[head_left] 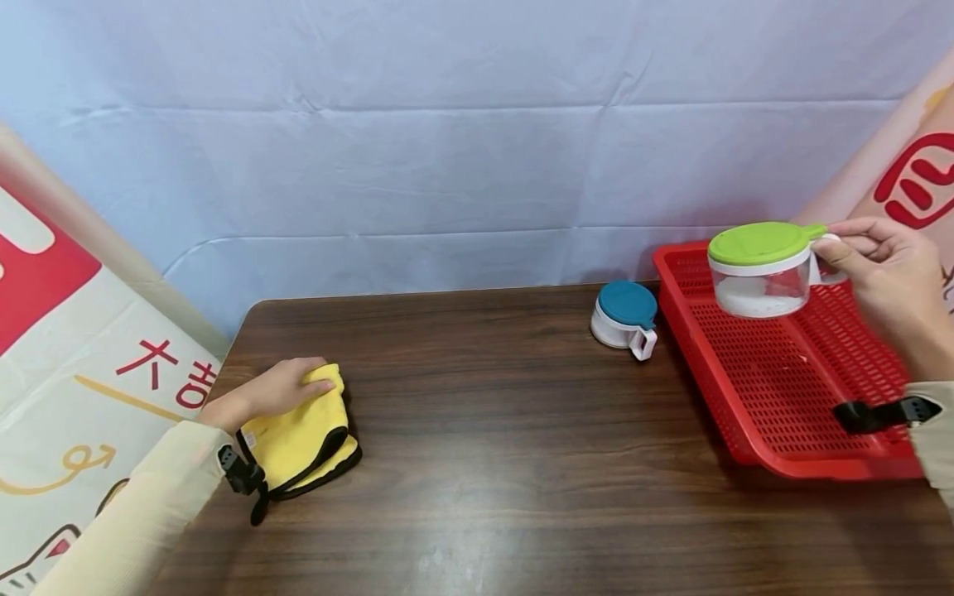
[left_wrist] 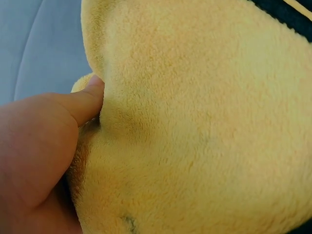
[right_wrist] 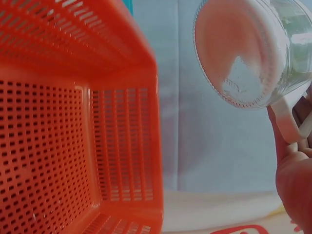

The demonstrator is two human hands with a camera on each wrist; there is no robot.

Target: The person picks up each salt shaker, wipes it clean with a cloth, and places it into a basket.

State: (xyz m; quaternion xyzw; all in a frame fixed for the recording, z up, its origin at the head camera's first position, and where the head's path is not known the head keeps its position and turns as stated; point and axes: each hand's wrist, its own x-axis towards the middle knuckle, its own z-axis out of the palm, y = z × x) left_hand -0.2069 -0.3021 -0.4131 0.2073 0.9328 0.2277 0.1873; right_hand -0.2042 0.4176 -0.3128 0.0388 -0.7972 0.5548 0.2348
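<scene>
My right hand [head_left: 887, 269] grips the white handle of a clear seasoning jar [head_left: 760, 290] with a green lid, held up over the red basket. White powder lies in the bottom of the jar; the right wrist view shows its round base [right_wrist: 239, 58] from below. At the left of the table, my left hand [head_left: 279, 387] pinches the upper edge of a folded yellow cloth [head_left: 298, 447] with black trim. In the left wrist view the thumb [left_wrist: 90, 100] presses into the fluffy cloth [left_wrist: 195, 117], and the other fingers are hidden behind it.
A second jar with a blue lid [head_left: 628, 305] and white handle stands on the brown wooden table [head_left: 477, 447], just left of the red perforated basket [head_left: 782, 468]. A pale blue curtain [head_left: 447, 165] hangs behind the table, with printed sheets at both sides.
</scene>
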